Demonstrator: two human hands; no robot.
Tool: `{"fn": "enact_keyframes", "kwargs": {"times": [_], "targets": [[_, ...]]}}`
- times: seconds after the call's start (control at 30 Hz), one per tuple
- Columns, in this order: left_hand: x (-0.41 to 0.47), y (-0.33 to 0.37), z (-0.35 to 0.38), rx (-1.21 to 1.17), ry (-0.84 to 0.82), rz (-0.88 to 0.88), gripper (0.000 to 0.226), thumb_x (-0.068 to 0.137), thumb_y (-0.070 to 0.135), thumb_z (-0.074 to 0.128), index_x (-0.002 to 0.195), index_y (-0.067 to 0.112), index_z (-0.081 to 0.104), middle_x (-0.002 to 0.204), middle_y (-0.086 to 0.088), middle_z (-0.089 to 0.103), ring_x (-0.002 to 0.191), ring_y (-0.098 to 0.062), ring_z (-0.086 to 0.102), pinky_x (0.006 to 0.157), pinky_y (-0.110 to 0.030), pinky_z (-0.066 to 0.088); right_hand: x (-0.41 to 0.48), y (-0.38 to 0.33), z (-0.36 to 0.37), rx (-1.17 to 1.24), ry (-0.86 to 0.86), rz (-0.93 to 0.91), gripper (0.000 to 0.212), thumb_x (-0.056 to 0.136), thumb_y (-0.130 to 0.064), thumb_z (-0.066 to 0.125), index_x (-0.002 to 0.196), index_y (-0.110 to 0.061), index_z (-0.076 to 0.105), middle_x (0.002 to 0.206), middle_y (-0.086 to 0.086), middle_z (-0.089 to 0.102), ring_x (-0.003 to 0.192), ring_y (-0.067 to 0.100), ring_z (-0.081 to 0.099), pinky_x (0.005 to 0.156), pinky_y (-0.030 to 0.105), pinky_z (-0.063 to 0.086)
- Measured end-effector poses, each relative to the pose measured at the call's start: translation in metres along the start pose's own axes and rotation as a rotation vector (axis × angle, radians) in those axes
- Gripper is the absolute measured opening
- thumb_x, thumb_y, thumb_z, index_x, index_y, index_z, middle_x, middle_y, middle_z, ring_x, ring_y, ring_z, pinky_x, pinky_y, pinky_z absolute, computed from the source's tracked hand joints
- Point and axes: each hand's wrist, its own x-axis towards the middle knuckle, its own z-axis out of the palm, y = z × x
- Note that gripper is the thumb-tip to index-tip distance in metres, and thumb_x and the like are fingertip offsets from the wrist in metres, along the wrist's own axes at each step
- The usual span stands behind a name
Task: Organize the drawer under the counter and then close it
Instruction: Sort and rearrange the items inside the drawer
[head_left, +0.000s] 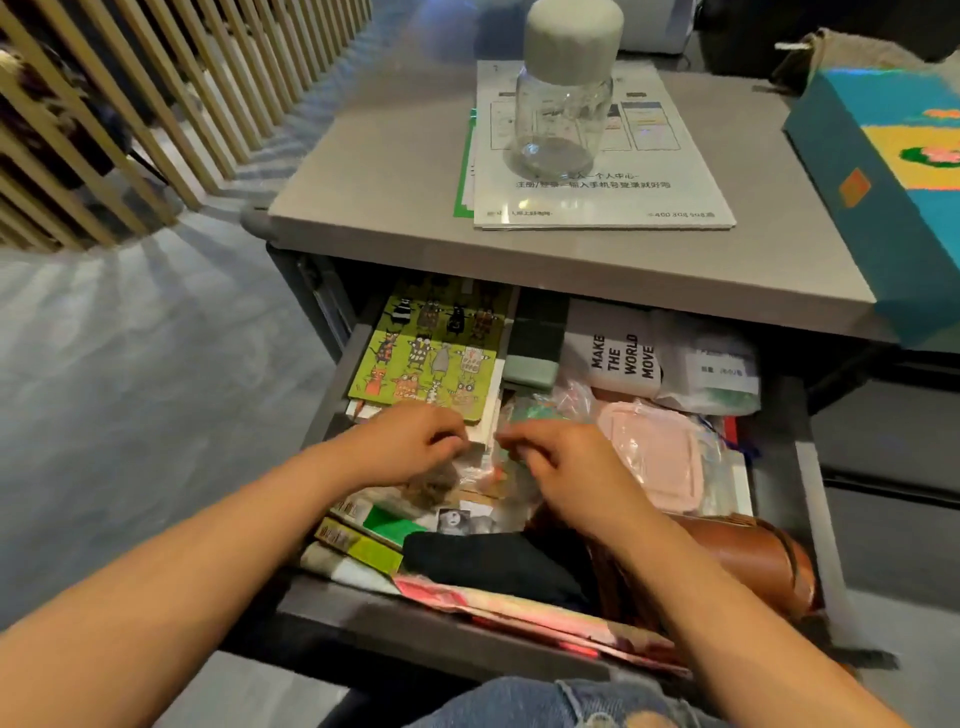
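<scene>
The grey drawer stands pulled out under the counter, crammed with items. A green notebook with cartoon cats lies at its back left. My left hand and my right hand meet in the middle of the drawer, fingers curled, both pinching a clear crinkly plastic bag between them. A pink case sits just right of my right hand. A brown leather pouch and a black cloth lie at the front. What the bag holds is blurred.
On the counter stand a clear jar with a grey lid on printed sheets, and a teal box overhanging the right edge. A slatted wooden screen lines the left. Booklets fill the drawer's front left.
</scene>
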Motion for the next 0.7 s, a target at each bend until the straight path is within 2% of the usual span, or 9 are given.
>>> {"fn": "enact_keyframes", "kwargs": {"times": [0.1,0.17,0.27,0.4,0.5,0.57,0.6,0.7], "targets": [[-0.012,-0.033,0.005,0.179,-0.264,-0.125,0.025,0.096,0.024,0.044,0.104,0.012,0.065,0.103,-0.008,0.067,0.081,-0.016,0.054,0.073,-0.026,0.04,0.02,-0.016,0.036,-0.13,-0.244,0.063,0.035,0.091,-0.007,0.047,0.12,-0.018,0.063,0.121,0.006,0.065,0.113,0.023,0.058,0.097,0.031,0.043],[-0.013,-0.043,0.016,0.256,-0.38,-0.172,0.031,0.097,0.023,0.039,0.113,0.008,0.062,0.114,-0.013,0.063,0.094,-0.023,0.057,0.078,-0.028,0.04,0.03,-0.021,0.058,-0.25,-0.348,0.123,0.036,0.089,-0.005,0.047,0.12,-0.013,0.063,0.123,0.013,0.062,0.115,0.03,0.056,0.096,0.035,0.044],[-0.006,-0.048,0.029,0.295,-0.496,-0.18,0.037,0.1,0.023,0.033,0.121,0.004,0.055,0.126,-0.019,0.055,0.11,-0.031,0.053,0.087,-0.032,0.041,0.038,-0.021,0.082,-0.326,-0.454,0.183,0.033,0.085,0.001,0.046,0.113,-0.005,0.063,0.118,0.017,0.063,0.11,0.032,0.057,0.091,0.035,0.047],[0.001,-0.051,0.036,0.429,-0.601,-0.132,0.033,0.098,0.012,0.035,0.123,0.002,0.055,0.125,-0.02,0.055,0.107,-0.034,0.054,0.087,-0.038,0.044,0.046,-0.017,0.1,-0.376,-0.532,0.191,0.035,0.089,-0.004,0.044,0.122,-0.01,0.054,0.125,0.015,0.058,0.114,0.031,0.054,0.086,0.031,0.043],[0.005,-0.051,0.035,0.464,-0.689,-0.118,0.035,0.093,0.008,0.041,0.124,-0.001,0.055,0.122,-0.021,0.054,0.095,-0.031,0.05,0.082,-0.038,0.043,0.051,-0.016,0.105,-0.344,-0.63,0.247,0.032,0.09,-0.003,0.043,0.119,-0.004,0.056,0.123,0.018,0.058,0.113,0.031,0.055,0.081,0.029,0.042],[0.005,-0.047,0.032,0.458,-0.688,-0.145,0.035,0.096,0.01,0.038,0.125,-0.001,0.054,0.108,-0.021,0.052,0.088,-0.027,0.044,0.075,-0.033,0.039,0.047,-0.015,0.103,-0.231,-0.671,0.259,0.038,0.088,0.003,0.04,0.121,-0.003,0.059,0.126,0.016,0.058,0.116,0.03,0.054,0.09,0.028,0.042],[0.005,-0.046,0.032,0.45,-0.685,-0.156,0.036,0.096,0.01,0.037,0.126,-0.001,0.053,0.108,-0.021,0.052,0.088,-0.027,0.044,0.077,-0.035,0.039,0.045,-0.013,0.102,-0.156,-0.679,0.272,0.044,0.088,0.005,0.039,0.126,-0.007,0.056,0.131,0.011,0.056,0.12,0.027,0.051,0.096,0.026,0.039],[0.005,-0.042,0.036,0.441,-0.661,-0.152,0.035,0.096,0.009,0.037,0.127,0.001,0.051,0.125,-0.02,0.055,0.1,-0.031,0.052,0.087,-0.036,0.042,0.04,-0.013,0.096,-0.118,-0.695,0.249,0.053,0.092,0.002,0.036,0.14,-0.02,0.042,0.142,0.007,0.046,0.126,0.026,0.046,0.102,0.025,0.034]]}}
